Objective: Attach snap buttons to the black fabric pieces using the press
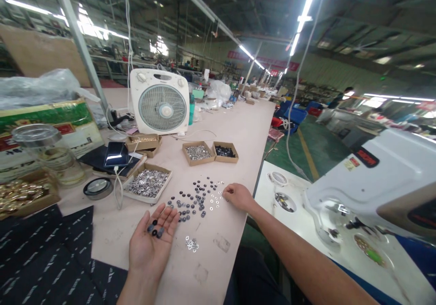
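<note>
Picking small parts: right hand fingertips pinched down at edge of scattered washers on table; whether one is gripped, cannot tell. Left hand flat, palm up, cupping dark buttons. Keep palm level, close beside pile; take one piece per pinch.

My view shows two bare forearms, no sleeves reaching into view on either side. Left hand: no ring, glove or wristband that I can see. Right hand: likewise bare, wrist uncovered. No watch or marking noted. Fingernails too small to judge.
</note>
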{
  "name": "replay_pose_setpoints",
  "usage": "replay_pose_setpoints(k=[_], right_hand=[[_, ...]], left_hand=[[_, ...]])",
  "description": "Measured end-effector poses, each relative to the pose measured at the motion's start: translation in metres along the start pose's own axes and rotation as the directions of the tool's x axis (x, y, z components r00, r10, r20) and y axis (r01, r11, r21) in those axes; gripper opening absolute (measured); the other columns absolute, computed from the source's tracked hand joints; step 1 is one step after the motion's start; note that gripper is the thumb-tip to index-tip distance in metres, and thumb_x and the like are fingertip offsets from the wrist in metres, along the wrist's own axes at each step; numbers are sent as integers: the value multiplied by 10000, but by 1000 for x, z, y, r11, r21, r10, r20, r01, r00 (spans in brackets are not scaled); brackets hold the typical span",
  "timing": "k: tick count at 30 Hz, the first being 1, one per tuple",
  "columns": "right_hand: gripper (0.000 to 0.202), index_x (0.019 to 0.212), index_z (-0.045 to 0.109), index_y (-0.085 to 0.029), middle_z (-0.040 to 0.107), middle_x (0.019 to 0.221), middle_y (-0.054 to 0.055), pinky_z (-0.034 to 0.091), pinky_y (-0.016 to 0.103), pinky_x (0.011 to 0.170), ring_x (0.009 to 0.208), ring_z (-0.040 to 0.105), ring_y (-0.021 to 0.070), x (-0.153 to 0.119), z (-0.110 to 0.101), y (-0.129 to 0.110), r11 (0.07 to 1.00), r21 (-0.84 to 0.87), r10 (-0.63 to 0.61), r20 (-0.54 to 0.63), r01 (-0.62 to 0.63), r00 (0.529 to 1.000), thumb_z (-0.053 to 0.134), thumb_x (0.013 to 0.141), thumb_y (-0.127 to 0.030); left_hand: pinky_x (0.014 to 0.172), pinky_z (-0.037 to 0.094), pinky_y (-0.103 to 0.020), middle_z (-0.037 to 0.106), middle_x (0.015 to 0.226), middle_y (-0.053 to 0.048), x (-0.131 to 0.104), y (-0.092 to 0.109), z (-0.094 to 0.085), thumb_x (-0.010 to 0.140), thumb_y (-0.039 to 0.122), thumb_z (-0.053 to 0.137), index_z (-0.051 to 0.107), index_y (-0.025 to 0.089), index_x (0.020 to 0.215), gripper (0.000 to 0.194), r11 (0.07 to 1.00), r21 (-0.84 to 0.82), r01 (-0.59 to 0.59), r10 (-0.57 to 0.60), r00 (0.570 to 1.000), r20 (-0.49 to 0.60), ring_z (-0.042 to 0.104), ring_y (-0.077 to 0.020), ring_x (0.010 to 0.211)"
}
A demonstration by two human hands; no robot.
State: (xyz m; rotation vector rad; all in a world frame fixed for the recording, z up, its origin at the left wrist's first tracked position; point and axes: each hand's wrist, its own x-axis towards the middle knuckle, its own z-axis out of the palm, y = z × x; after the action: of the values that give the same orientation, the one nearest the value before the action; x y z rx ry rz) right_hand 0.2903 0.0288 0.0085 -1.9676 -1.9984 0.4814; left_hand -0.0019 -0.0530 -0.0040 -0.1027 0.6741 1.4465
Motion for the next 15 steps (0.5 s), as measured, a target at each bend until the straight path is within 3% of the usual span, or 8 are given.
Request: replay_pose_setpoints(k=[4,7,10,13,15], right_hand=[[192,802,750,-200,733,856,29,428,266,736,820,642,187,-7,-1,0,998,54,-14,-2,14,1000,571,813,-268],[246,927,730,-202,719,981,47,440,308,835,909,632,208,-23,-4,-9,994,105,-4,-176,23,984,525,857,-319],[265,950,703,-229,703,961,49,471,327,796,842,628,207,-48,6,-44,979,157,-87,-259,131,962,512,881,-399],[250,965,693,-283,695,902,48,515,331,722,778,642,208,-70,36,-89,919,234,-282,-172,317,944,511,889,-437],[250,1035,693,-337,708,986,52,552,350,720,825,670,230,-73,65,-113,872,264,-392,-130,413,911,544,863,-440]], left_hand=[[863,577,-449,686,966,-171,-1,1,1,888,251,504,662,71,1040,283,1000,-23,22,-22,1000,0,675,-263,977],[864,574,-448,681,1005,-203,-2,2,6,903,283,499,649,48,1061,321,998,-60,30,-29,1000,13,674,-283,994],[879,563,-444,676,1047,-220,-6,1,10,903,311,525,641,36,1067,341,994,-104,25,-24,1000,11,669,-305,1015],[880,557,-410,681,1051,-215,-6,-6,11,882,332,577,654,56,1027,321,989,-141,52,-47,998,39,680,-294,992],[861,556,-394,691,1026,-198,1,-11,9,873,350,596,673,91,966,285,981,-181,67,-55,996,71,691,-276,961]])
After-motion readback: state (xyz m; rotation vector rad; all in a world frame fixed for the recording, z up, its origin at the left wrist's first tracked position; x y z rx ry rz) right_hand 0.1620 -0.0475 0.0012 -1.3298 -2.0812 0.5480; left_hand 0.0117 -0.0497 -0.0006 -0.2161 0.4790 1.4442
